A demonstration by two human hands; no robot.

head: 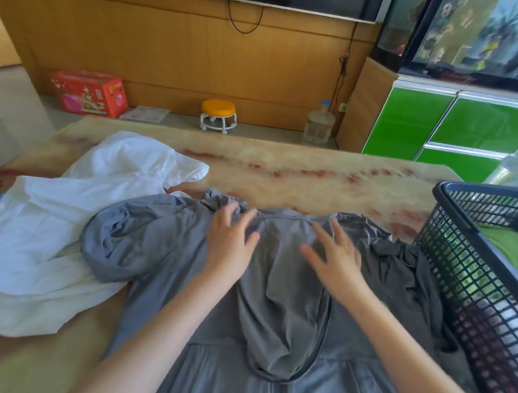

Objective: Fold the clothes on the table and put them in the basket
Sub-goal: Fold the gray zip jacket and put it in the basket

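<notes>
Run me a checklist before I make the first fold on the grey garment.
1. The grey garment lies spread on the table: ok.
2. Its sleeves are flat: not ok, both are bunched.
3. The left hand and right hand are free: ok, open, fingers spread.
4. It is clear of the white garment: not ok, the sleeve by the left hand overlaps it.
5. Room in the basket: cannot tell; green cloth lies inside.
</notes>
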